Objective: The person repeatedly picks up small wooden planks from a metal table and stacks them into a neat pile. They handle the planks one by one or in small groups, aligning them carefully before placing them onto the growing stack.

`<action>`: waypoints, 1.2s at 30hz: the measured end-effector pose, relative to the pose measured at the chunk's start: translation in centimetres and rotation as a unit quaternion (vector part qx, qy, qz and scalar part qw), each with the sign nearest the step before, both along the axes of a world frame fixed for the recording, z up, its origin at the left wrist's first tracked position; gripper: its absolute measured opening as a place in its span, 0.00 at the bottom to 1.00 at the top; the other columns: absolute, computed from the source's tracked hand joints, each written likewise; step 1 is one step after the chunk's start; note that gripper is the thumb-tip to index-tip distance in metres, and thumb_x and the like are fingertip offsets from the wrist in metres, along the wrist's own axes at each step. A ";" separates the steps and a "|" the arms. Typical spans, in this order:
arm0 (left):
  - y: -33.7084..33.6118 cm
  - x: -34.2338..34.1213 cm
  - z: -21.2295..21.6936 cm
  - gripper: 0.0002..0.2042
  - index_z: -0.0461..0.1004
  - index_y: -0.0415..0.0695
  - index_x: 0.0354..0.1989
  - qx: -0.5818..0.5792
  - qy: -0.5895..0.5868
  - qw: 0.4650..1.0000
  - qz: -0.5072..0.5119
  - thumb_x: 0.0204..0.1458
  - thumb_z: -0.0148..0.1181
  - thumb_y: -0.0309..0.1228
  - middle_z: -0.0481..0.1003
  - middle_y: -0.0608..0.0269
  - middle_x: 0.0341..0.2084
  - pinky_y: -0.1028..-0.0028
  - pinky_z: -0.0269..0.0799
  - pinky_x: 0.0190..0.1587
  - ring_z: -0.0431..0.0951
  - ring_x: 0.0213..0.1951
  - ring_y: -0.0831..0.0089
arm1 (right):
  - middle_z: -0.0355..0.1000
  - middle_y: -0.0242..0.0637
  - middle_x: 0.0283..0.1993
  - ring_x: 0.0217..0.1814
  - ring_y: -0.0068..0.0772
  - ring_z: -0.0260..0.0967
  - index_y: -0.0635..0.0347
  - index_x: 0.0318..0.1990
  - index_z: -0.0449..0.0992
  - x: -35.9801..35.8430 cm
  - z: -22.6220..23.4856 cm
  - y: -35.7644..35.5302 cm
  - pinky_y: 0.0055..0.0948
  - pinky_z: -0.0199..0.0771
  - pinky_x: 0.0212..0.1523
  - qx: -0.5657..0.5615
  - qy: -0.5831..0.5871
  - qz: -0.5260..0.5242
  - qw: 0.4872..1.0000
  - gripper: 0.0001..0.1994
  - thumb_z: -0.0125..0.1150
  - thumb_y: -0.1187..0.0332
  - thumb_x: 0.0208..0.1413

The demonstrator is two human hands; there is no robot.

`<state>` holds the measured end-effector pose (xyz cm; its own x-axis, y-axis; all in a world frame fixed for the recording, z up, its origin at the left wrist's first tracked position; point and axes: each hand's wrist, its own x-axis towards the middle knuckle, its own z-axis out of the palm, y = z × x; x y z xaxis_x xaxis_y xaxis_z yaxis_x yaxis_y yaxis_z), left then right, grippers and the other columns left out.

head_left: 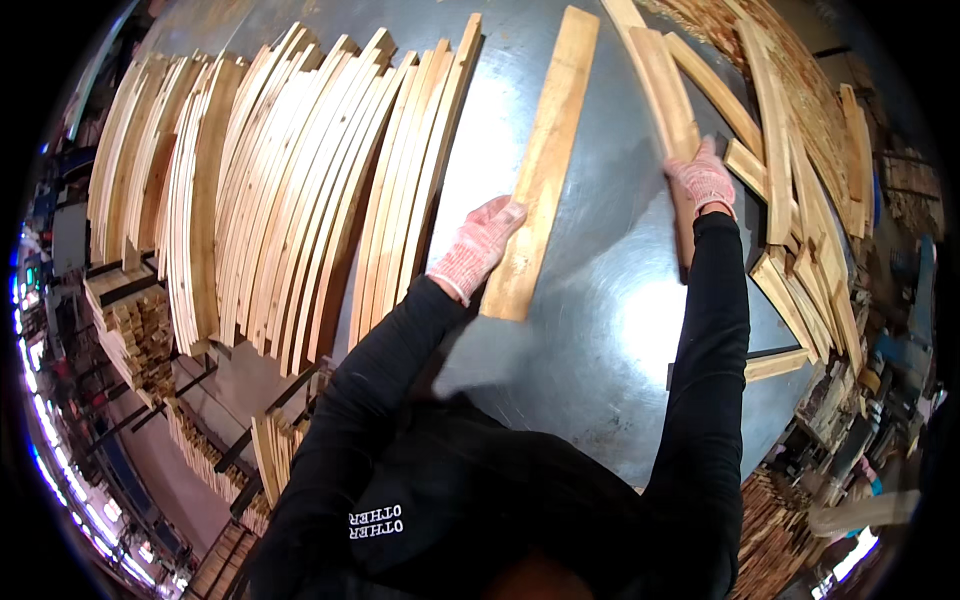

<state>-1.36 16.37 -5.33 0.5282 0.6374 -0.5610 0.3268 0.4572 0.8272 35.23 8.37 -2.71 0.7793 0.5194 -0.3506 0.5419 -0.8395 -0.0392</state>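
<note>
My left hand (482, 243), in a pinkish knit glove, grips the left edge of a flat wooden board (553, 130). The thumb lies on the board's top face, and the other fingers are partly hidden. This board slants across the middle of the metal table (610, 220), its near end toward me. To the right, my gloved right hand (703, 178) is closed on a second wooden board (663, 90), which passes under the palm. Several loose boards (765, 130) lie crossed just beyond that hand. Left of my left hand stands a long row of wooden boards (310, 190), set side by side.
A heap of wood strips (825, 140) fills the far right. Below the table's left edge are stacks of short wood pieces (130, 335) and dark metal bars (240, 450). A pale hose (865, 513) and more stacked wood (785, 530) are at the lower right.
</note>
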 end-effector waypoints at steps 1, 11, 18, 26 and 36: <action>-0.1 0.1 0.0 0.22 0.73 0.33 0.57 -0.002 0.010 1.000 0.009 0.62 0.61 0.39 0.77 0.64 0.39 0.75 0.70 0.51 0.73 0.44 0.77 | 0.74 0.50 0.58 0.64 0.50 0.70 0.58 0.73 0.56 0.3 1.1 -0.1 0.38 0.70 0.63 -0.018 0.071 -0.006 0.997 0.49 0.72 0.42 0.49; -3.9 2.1 7.1 0.33 0.65 0.38 0.64 0.272 0.190 0.930 -0.155 0.58 0.60 0.50 0.80 0.41 0.41 0.54 0.76 0.45 0.81 0.42 0.45 | 0.78 0.42 0.46 0.47 0.34 0.77 0.67 0.50 0.77 -10.1 -7.8 -8.3 0.33 0.78 0.55 0.433 0.591 -0.141 0.666 0.19 0.70 0.63 0.55; -3.9 1.2 3.0 0.32 0.65 0.36 0.64 0.027 0.011 0.996 -0.084 0.52 0.70 0.34 0.79 0.52 0.44 0.69 0.74 0.52 0.79 0.47 0.64 | 0.77 0.48 0.50 0.45 0.40 0.78 0.69 0.67 0.62 -14.2 0.0 -5.2 0.43 0.82 0.51 0.466 0.724 -0.127 0.493 0.33 0.67 0.65 0.58; 6.4 1.8 11.2 0.22 0.74 0.33 0.54 -0.001 -0.073 0.997 -0.039 0.55 0.68 0.32 0.80 0.65 0.41 0.74 0.75 0.49 0.78 0.40 0.78 | 0.78 0.42 0.48 0.49 0.34 0.75 0.67 0.54 0.76 -12.4 -1.0 -6.5 0.31 0.73 0.52 0.389 0.381 -0.167 0.822 0.23 0.63 0.55 0.60; 49.6 9.3 14.9 0.21 0.80 0.42 0.46 0.566 0.339 0.747 -0.081 0.51 0.64 0.46 0.83 0.49 0.33 0.63 0.78 0.41 0.84 0.38 0.59 | 0.77 0.42 0.44 0.45 0.33 0.73 0.68 0.57 0.72 -15.8 0.7 -1.3 0.31 0.74 0.48 0.439 0.356 -0.276 0.777 0.22 0.63 0.63 0.60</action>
<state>7.91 66.01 9.53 0.4889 0.8648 0.1147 0.8213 -0.5006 0.2734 19.40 7.03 -1.99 0.7386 0.4577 -0.4950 -0.3136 -0.4168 -0.8532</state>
